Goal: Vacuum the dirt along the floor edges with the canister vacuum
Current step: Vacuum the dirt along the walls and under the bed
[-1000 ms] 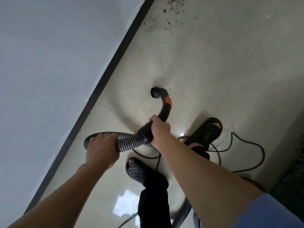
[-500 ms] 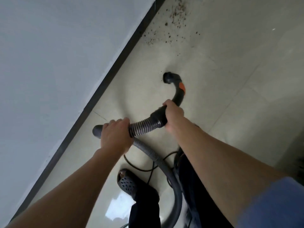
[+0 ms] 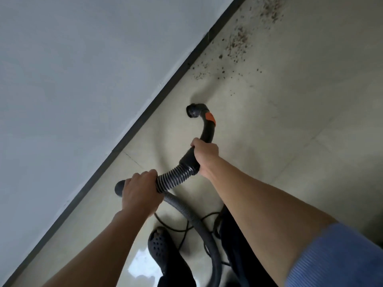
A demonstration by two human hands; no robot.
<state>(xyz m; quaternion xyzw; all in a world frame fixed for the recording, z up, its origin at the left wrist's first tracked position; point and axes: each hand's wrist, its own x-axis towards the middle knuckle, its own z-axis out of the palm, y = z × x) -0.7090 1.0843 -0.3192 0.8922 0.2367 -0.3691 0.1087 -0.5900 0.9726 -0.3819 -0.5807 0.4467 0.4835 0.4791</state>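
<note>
My right hand (image 3: pixel 205 155) grips the curved black vacuum handle (image 3: pixel 208 129), which has an orange tab and ends in a round nozzle opening (image 3: pixel 191 110) held above the floor. My left hand (image 3: pixel 141 191) is closed on the ribbed grey hose (image 3: pixel 176 179) where it loops back down toward my legs. Dark crumbs of dirt (image 3: pixel 236 46) lie scattered on the beige tiles next to the black baseboard (image 3: pixel 165 88), beyond the nozzle. The canister itself is out of view.
A white wall (image 3: pixel 83 79) fills the left side. A thin black power cord (image 3: pixel 186 228) loops on the floor near my dark perforated clog (image 3: pixel 159 245) and trouser legs. Glossy tile floor (image 3: pixel 300 121) stretches to the right.
I have stepped forward along the wall; the dirt patch is closer and larger in view. Both hands keep the same grip on hose and handle. The second foot and cord loop have left view.
</note>
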